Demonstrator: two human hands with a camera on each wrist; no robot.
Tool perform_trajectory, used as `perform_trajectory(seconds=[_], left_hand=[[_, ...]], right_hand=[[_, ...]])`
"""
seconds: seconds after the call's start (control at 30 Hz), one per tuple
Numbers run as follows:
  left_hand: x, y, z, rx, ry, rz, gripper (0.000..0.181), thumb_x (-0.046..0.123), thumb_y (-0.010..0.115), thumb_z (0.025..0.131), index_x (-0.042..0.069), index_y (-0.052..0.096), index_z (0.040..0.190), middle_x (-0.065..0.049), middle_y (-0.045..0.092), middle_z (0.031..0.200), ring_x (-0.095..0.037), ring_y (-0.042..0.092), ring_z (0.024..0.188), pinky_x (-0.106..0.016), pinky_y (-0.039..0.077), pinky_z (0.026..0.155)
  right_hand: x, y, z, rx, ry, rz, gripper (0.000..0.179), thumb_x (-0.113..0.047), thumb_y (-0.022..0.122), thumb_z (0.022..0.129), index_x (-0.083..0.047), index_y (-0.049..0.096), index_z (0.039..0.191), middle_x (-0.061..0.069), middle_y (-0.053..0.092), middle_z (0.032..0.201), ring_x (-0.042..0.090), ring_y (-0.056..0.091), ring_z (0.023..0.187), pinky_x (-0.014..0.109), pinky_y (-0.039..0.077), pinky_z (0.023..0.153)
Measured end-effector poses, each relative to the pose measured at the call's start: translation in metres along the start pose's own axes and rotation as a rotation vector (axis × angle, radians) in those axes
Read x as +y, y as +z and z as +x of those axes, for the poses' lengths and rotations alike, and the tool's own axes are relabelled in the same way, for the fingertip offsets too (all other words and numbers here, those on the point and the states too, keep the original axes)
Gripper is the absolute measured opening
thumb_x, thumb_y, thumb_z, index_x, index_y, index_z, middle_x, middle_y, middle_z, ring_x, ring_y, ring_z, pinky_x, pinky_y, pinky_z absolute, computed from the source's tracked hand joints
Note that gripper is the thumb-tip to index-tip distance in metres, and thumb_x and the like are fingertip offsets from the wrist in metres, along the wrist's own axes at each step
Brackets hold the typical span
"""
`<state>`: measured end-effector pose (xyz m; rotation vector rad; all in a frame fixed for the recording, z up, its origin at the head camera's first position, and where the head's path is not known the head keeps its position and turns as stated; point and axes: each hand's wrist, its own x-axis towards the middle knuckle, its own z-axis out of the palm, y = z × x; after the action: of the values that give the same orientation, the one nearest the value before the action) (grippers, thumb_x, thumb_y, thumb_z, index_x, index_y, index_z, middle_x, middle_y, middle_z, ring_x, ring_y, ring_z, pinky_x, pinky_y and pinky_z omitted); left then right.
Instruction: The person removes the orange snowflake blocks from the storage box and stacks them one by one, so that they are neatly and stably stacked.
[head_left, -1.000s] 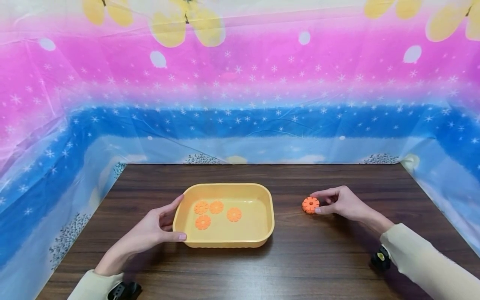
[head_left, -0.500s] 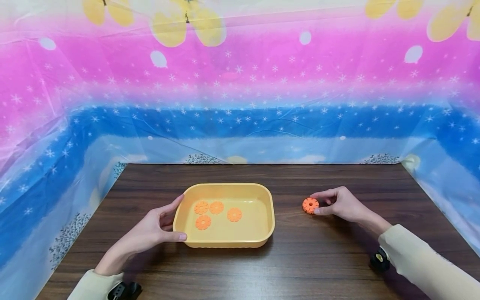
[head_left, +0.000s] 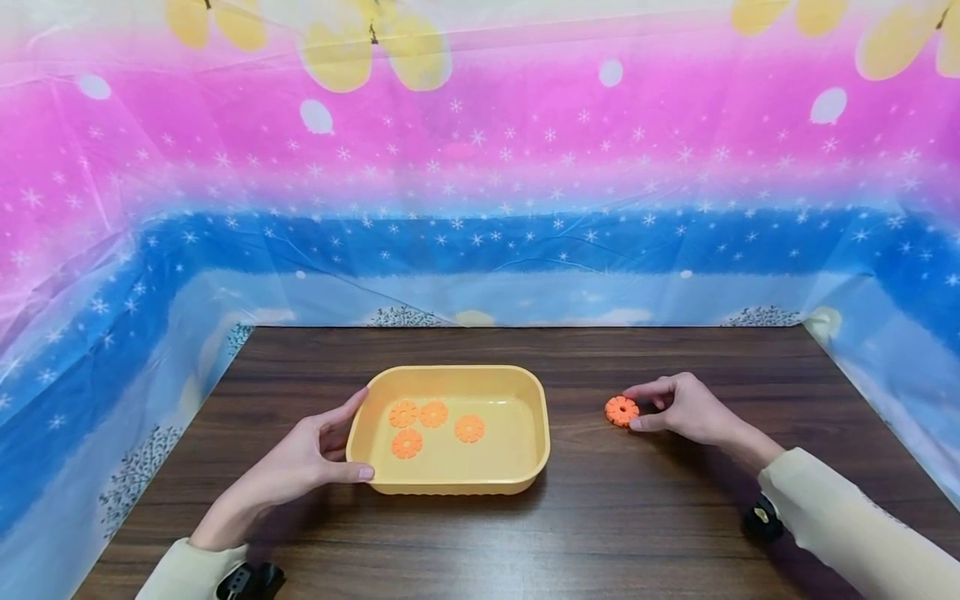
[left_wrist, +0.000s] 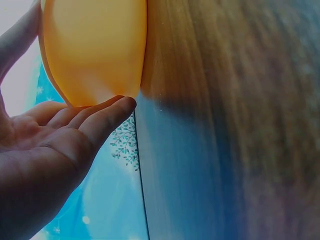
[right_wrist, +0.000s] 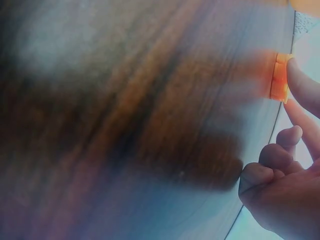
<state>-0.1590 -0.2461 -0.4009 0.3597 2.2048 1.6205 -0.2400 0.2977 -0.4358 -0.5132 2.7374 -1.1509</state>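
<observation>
Orange notched-disc stack [head_left: 614,412] has tipped flatter; right hand [head_left: 693,408] pinches its 3-o'clock edge. Left hand [head_left: 303,458] grips yellow tub [head_left: 498,458] at 9 o'clock; steady, level pinch advised.

Four orange discs [head_left: 407,444] are being held in one yellow tray [head_left: 495,462]. One orange stack [head_left: 612,414], its discs not surely countable, is being pinched by one right hand [head_left: 693,408], and the tray is being gripped by one left hand [head_left: 300,458]. Two sleeves [head_left: 832,492] and two black wrist devices [head_left: 251,581] are being worn.
</observation>
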Motion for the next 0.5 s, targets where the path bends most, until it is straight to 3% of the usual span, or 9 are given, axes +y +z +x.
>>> perform_trajectory(seconds=[0.5], left_hand=[[-0.0012, -0.0006, 0.0007, 0.006, 0.017, 0.025, 0.107, 0.01, 0.085, 0.088, 0.008, 0.014, 0.168, -0.029, 0.021, 0.168, -0.046, 0.048, 0.14, -0.034, 0.057, 0.098]], right_hand=[[-0.0062, 0.0025, 0.0015, -0.016, -0.001, -0.071, 0.053, -0.021, 0.091, 0.081, -0.002, 0.074, 0.128, 0.0, 0.045, 0.072, 0.016, 0.04, 0.071, 0.026, 0.029, 0.063]])
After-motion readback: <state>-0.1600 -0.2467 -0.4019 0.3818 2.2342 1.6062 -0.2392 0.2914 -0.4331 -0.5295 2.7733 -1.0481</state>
